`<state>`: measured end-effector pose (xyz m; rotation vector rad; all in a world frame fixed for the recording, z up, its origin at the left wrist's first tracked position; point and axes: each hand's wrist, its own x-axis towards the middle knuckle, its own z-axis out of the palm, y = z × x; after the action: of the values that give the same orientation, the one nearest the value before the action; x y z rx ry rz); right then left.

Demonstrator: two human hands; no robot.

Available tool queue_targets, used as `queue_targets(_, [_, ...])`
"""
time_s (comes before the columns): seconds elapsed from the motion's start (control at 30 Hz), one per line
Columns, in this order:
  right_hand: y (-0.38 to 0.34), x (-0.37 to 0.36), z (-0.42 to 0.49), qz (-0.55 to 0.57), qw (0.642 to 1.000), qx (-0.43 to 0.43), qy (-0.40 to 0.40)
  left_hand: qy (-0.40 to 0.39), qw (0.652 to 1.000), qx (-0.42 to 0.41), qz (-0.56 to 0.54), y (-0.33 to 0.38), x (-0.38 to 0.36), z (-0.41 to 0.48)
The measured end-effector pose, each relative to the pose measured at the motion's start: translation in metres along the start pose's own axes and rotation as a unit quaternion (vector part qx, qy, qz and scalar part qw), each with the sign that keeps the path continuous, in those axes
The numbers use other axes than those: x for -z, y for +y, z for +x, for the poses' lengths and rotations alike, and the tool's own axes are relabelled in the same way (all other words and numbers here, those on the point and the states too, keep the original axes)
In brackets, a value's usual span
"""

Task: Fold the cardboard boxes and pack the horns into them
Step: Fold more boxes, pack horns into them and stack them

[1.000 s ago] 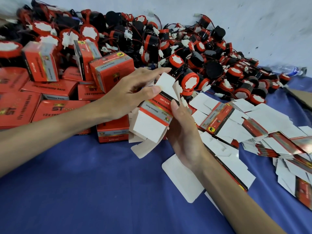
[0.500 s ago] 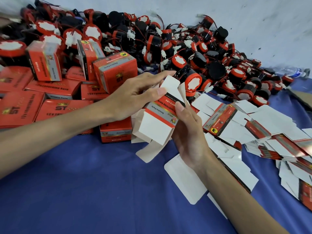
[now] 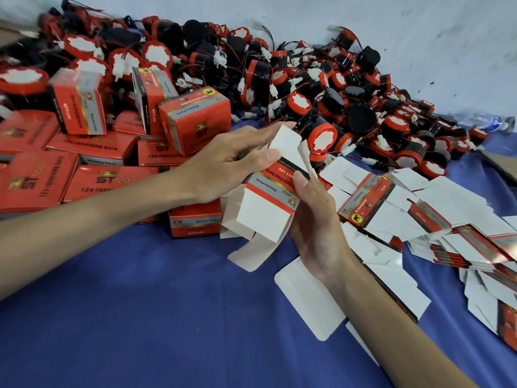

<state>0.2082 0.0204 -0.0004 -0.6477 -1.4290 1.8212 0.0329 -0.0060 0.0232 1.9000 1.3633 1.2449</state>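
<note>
Red and white card sits between our hands: one box (image 3: 272, 197) half opened out, held clear of the blue cloth (image 3: 140, 317). Our left hand (image 3: 229, 161) grips its upper left side, thumb pressed on the printed panel and fingers curled over the top flap. Our right hand (image 3: 316, 219) holds the right edge from below, thumb laid against the red band, fingers hidden behind the card. Both hands are closed on the box and about equally near it; neither is free.

The box's long axis runs on a slant, from the top flap up and away by the horn pile down to the loose bottom flaps hanging toward us and to the left. The printed face is turned up toward us. That lower end is open, and we judge its flaps are the next thing to tuck.

The horns (image 3: 321, 141) lie just beyond the top flap, the nearest one almost touching it, so our right hand has the shorter reach to one. Packed boxes (image 3: 195, 121) are stacked to the left, behind our left hand, and flat blanks (image 3: 377, 200) spread to the right, just beside our right wrist. We cannot tell whether the sleeve is fully squared yet.
</note>
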Motion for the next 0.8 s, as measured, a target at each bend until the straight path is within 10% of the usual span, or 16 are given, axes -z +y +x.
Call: queue_targets(0.8, [0.0023,0.0033,0.0031,-0.036,0.999,-0.012,-0.006,-0.019,0.999,0.007,-0.033,-0.0006,-0.001,-0.0015])
